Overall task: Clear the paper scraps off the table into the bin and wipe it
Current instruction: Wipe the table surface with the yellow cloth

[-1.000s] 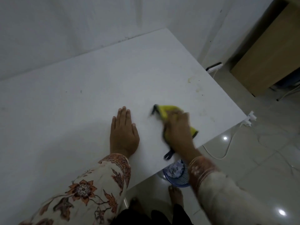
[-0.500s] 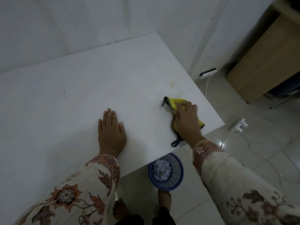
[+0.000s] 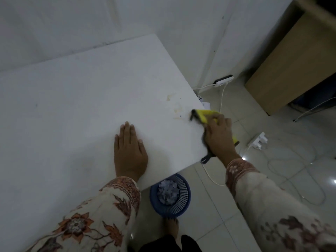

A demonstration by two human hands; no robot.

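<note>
Yellow microfibre cloth with a dark edge (image 3: 209,114) lay at the right edge of the white table (image 3: 81,106), pressed flat beneath the right hand (image 3: 219,136), whose fingers curled over it near some brownish stains (image 3: 177,110). Soft and light, it would likely bunch and slide easily, so a palm-down hold across its middle seemed best. The left hand (image 3: 130,151) rested flat, fingers straight, on the table well to the left of the cloth. On the floor below the near edge stood a blue slatted plastic bin (image 3: 171,194) holding white paper scraps (image 3: 167,191).
</note>
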